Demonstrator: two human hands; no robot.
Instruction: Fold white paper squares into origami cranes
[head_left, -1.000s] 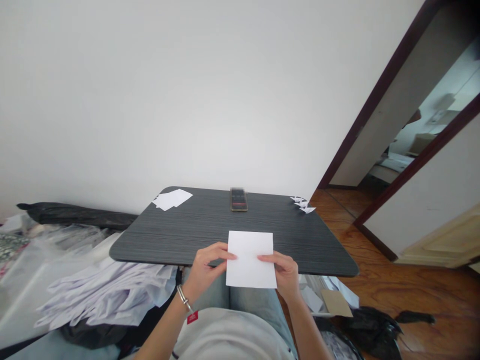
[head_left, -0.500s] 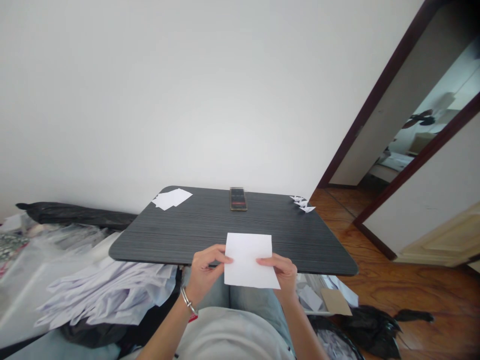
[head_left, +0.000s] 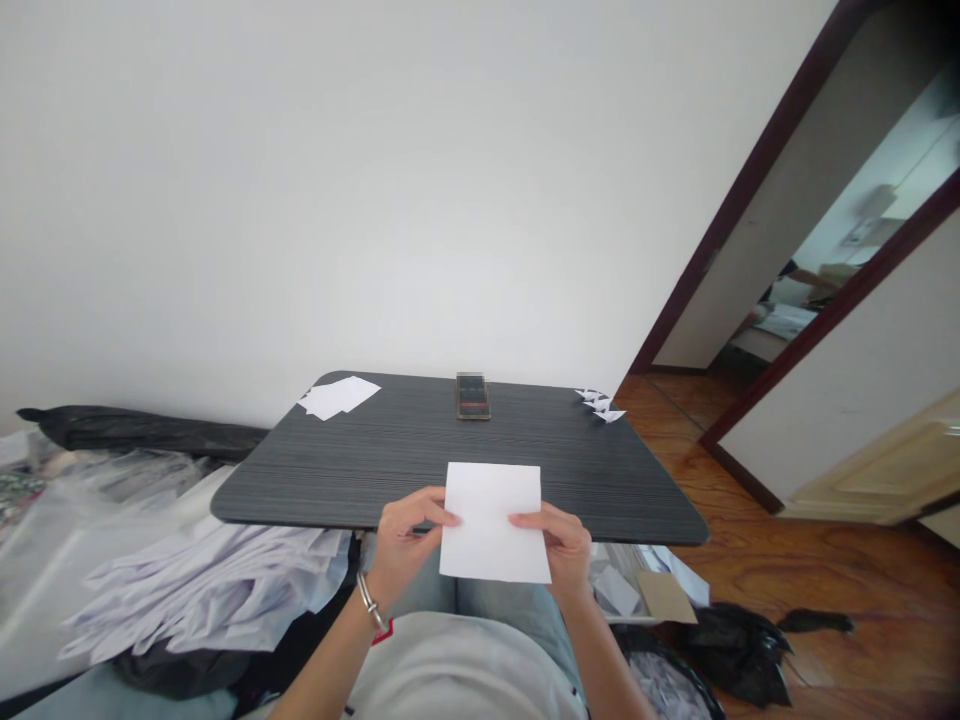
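A white square sheet of paper (head_left: 493, 550) is held up between both hands, over the near edge of the dark table. My left hand (head_left: 409, 535) pinches its left side, thumb and fingers closed on the edge. On the opposite side my right hand (head_left: 564, 545) grips it in the same way, with the thumb lying on the front face. The sheet looks flat, and the fingers behind it are hidden. Several loose white sheets (head_left: 339, 397) lie at the table's far left. Several small folded paper pieces (head_left: 600, 404) stand in a row at its far right.
A phone (head_left: 473, 397) lies at the back of the dark table (head_left: 300, 470), close to the wall. Crumpled white cloth or paper (head_left: 217, 590) is heaped at the left. Below the right side are a box with papers and cardboard (head_left: 664, 597) and black bags (head_left: 739, 650).
The sheet's lower right corner has straightened a little, and the paper is tilted slightly differently. Both hands keep their hold. The whole view has shifted slightly.
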